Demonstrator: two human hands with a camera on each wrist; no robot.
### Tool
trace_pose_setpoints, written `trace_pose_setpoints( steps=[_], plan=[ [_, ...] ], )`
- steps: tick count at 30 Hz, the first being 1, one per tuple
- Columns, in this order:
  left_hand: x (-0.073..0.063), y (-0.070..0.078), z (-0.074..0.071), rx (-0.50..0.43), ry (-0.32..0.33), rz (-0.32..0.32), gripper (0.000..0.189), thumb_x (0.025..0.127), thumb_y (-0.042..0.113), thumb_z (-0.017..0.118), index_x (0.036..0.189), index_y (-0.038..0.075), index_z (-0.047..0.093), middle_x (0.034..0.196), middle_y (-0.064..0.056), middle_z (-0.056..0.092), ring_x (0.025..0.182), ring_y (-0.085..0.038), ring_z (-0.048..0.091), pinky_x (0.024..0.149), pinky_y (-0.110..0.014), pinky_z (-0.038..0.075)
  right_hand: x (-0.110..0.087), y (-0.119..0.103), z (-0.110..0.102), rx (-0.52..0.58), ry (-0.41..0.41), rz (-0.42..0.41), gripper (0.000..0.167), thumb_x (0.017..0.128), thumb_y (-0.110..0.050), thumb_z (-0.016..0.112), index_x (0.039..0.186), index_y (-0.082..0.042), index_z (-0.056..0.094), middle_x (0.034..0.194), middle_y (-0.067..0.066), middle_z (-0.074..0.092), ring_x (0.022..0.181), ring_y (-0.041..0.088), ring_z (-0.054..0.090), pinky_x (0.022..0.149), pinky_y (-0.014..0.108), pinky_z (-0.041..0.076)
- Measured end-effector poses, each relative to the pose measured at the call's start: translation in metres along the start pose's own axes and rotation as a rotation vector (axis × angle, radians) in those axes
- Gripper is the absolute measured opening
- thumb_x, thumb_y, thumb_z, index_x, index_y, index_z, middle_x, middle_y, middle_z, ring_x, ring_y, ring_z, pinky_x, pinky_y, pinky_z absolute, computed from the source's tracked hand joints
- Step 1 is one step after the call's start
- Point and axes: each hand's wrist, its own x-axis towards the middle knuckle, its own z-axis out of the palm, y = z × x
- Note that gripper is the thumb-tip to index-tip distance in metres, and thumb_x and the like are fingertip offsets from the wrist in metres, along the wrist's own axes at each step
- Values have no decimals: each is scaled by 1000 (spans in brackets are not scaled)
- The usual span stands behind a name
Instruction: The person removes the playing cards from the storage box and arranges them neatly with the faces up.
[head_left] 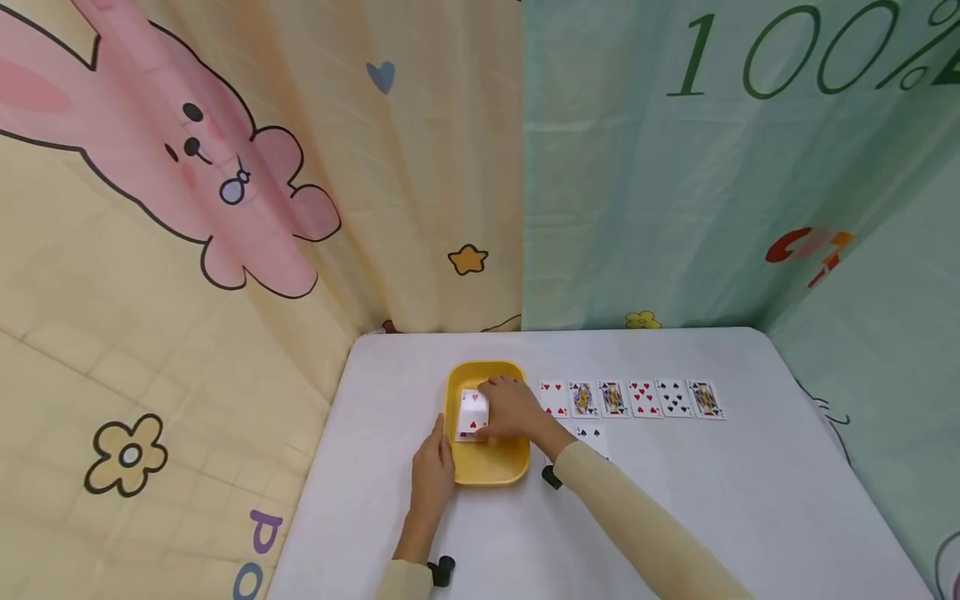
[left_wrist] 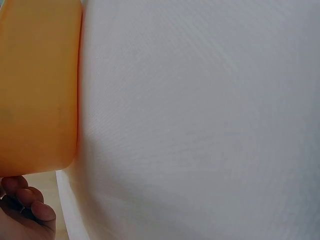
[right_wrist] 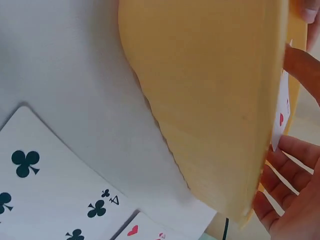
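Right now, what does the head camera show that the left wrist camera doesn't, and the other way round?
Only the head view shows the right hand on the cards inside the yellow tray, the row of face-up cards beside the tray, and the cartoon curtains. Only the left wrist view shows the tray's outer wall up close and the left hand's curled fingertips below it. Both show the tray, the left hand at its side and the white table.

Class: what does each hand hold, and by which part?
The right hand grips the cards in the yellow tray, by their right edge. The left hand holds nothing, resting against the tray's left rim.
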Motion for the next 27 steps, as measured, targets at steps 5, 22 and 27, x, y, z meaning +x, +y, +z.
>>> trace_pose_setpoints(
  steps=[5,22,27],
  plan=[
    [1,1,-2,-11,-20,-32,50,107,15,54,156,9,45,148,-13,60,134,-31,60,107,-45,54,-16,9,-17,34,66,1,90,72,-66,84,141,-14,61,144,7,60,132,28,53,114,51,44],
    [-1,-1,0,-11,-24,-57,50,108,15,53,157,11,44,154,-10,54,142,-28,53,112,-45,49,-144,136,-38,67,246,161,90,70,-54,91,141,-8,60,138,17,58,128,38,53,107,62,46],
    [-1,-1,1,-20,-22,-51,50,108,15,53,157,10,44,153,-10,55,141,-29,53,112,-45,50,-177,167,-37,25,212,226,91,69,-48,93,141,-4,58,141,23,56,131,45,50,108,68,42]
  ],
)
